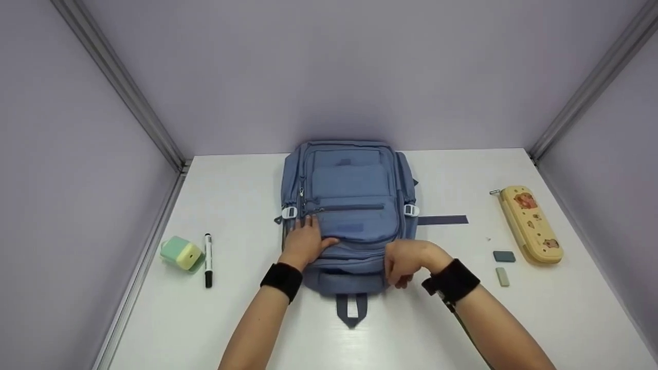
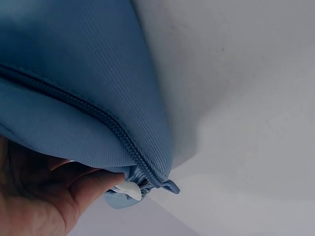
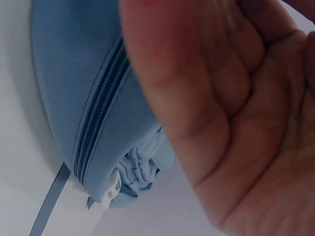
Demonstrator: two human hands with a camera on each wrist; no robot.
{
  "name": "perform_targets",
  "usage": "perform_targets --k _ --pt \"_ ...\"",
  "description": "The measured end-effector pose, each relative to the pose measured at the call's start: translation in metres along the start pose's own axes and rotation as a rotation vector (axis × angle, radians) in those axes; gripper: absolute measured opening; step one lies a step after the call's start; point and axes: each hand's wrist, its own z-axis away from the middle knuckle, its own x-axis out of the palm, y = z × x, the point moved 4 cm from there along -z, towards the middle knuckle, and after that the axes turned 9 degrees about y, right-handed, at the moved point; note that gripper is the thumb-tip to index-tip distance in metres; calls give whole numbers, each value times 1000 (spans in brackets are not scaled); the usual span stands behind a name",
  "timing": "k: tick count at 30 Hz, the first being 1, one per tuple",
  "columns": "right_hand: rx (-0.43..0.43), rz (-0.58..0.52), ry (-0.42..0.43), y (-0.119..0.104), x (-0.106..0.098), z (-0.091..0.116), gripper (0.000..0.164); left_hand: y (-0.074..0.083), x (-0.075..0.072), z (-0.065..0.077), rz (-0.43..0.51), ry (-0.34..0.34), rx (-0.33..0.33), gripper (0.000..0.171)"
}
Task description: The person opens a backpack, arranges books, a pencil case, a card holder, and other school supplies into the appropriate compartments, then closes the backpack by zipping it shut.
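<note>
A blue backpack (image 1: 354, 180) lies on its back on the white table, its grab loop (image 1: 351, 321) toward me. My left hand (image 1: 305, 241) rests on its left front, fingers spread and thumb apart. Beside that hand, the left wrist view shows a curved zipper (image 2: 110, 120) with its teeth together. My right hand (image 1: 406, 259) bends down at the bag's lower right edge, fingers curled. In the right wrist view that hand covers part of another zipper (image 3: 101, 108); its fingertips are hidden, and I cannot tell whether they pinch anything.
At left are a green-and-yellow block-shaped item (image 1: 181, 253) and a black-and-white marker (image 1: 208, 259). At right lie a yellow pencil case (image 1: 532, 223), a dark eraser (image 1: 504, 256) and a pale eraser (image 1: 502, 276). A strap (image 1: 443, 220) extends from the bag. Walls (image 1: 349, 72) enclose the table.
</note>
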Motion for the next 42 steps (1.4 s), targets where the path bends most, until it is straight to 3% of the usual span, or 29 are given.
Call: perform_targets --k 10,15,18,21,25,28,30,36,42 --pt "-244 -55 51 -24 8 -10 16 -1 0 0 9 -3 -4 99" --pt "-235 -74 119 -25 5 -11 20 1 -4 3 45 3 -1 95" --pt "-215 -81 161 -22 1 -9 19 4 -12 6 33 42 27 83" --pt "-203 -96 195 -20 -4 -7 16 13 -22 11 13 130 110 60" --pt "-148 -135 245 -18 -8 -7 15 36 -34 24 73 244 349 27" --pt "-62 -180 283 -17 -10 -7 19 54 -38 34 159 290 524 25" --pt "-6 -204 293 -17 -10 -7 22 63 -38 40 200 308 593 31" --pt "34 -275 256 -17 -6 -8 34 81 -32 51 187 299 682 42" --pt "-31 -289 237 -18 -1 -9 31 92 -27 49 108 317 652 40"
